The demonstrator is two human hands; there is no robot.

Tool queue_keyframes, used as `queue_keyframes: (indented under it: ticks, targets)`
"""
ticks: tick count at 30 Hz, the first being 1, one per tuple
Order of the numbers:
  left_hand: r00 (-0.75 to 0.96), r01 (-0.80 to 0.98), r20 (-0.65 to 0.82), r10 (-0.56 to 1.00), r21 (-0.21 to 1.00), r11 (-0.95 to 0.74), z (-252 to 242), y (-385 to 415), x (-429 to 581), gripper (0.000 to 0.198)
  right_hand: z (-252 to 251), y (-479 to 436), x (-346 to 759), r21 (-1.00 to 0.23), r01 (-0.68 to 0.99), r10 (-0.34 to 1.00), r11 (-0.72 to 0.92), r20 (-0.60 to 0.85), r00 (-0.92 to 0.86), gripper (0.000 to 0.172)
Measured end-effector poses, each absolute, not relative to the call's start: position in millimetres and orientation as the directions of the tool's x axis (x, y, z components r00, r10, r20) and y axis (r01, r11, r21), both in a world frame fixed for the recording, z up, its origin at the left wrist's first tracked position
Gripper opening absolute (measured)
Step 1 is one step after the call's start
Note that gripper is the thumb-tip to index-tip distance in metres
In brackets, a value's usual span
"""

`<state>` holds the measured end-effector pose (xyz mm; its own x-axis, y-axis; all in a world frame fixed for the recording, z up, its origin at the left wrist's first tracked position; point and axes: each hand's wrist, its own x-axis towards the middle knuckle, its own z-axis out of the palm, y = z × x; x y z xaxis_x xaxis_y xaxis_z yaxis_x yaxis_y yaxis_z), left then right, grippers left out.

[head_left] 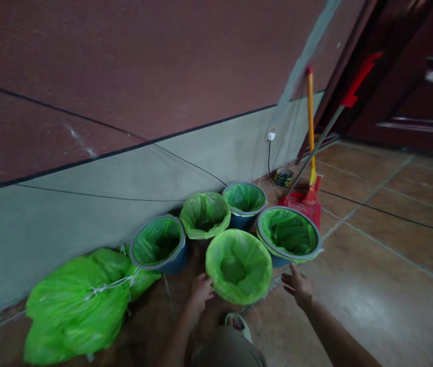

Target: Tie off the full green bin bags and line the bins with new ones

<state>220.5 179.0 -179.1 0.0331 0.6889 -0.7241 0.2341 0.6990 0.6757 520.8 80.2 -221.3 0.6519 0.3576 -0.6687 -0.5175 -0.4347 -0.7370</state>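
Observation:
Several small bins lined with green plastic bags stand on the tiled floor by the wall. The nearest bin (238, 266) has its liner folded over the whole rim. My left hand (201, 291) rests against that bin's left side, fingers curled on the liner. My right hand (296, 283) hovers just right of it with fingers spread, holding nothing, close to the blue bin (289, 235). Behind stand another covered bin (205, 214) and two blue-rimmed bins (158, 244) (244, 202).
A tied, full green rubbish bag (81, 300) lies at the left by the wall. A broom with a yellow handle (310, 127) and a red dustpan (305, 203) lean near the doorway. A cable hangs from a wall socket (271, 136). My knee and sandal (237, 322) are below.

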Motion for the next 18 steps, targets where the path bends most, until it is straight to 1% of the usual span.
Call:
queue_keyframes:
  ticks: [2,4,6,8,10,12,14,16,18]
  targets:
    - [-0.003,0.236,-0.753,0.658,0.639,0.732,-172.3,172.9,212.8,0.025,-226.5,62.4,496.8,-0.728,-0.514,0.379,-0.454,-0.680,0.628,0.054]
    - [-0.035,0.246,-0.779,0.626,0.601,0.761,-164.3,167.3,202.9,0.029,-231.8,45.5,475.9,-0.713,-0.512,0.385,-0.479,-0.695,0.607,0.058]
    - [-0.056,0.250,-0.794,0.605,0.576,0.779,-154.2,162.5,190.6,0.029,-236.3,32.7,461.8,-0.702,-0.499,0.386,-0.508,-0.704,0.597,0.058]
    - [-0.077,0.216,-0.789,0.610,0.584,0.783,-139.2,157.4,174.6,0.026,-239.1,26.2,455.3,-0.707,-0.479,0.381,-0.520,-0.694,0.611,0.054]
    - [-0.054,0.123,-0.751,0.658,0.649,0.751,-117.1,149.8,152.6,0.026,-238.4,27.2,453.8,-0.740,-0.444,0.381,-0.506,-0.653,0.654,0.046]
    - [0.016,-0.035,-0.654,0.756,0.756,0.654,-88.6,138.0,122.7,0.029,-231.9,35.4,453.2,-0.789,-0.384,0.407,-0.479,-0.588,0.699,0.038]
    - [0.010,-0.186,-0.542,0.841,0.825,0.534,-58.8,120.7,84.0,0.034,-218.5,49.4,449.0,-0.834,-0.313,0.456,-0.455,-0.519,0.723,0.035]
    - [-0.095,-0.315,-0.464,0.881,0.853,0.415,-35.4,97.3,37.3,0.038,-199.3,67.5,437.3,-0.870,-0.234,0.527,-0.435,-0.457,0.717,0.035]
    - [-0.262,-0.419,-0.457,0.850,0.847,0.326,-24.5,67.9,-14.0,0.037,-178.2,88.7,415.0,-0.885,-0.129,0.637,-0.447,-0.416,0.649,0.037]
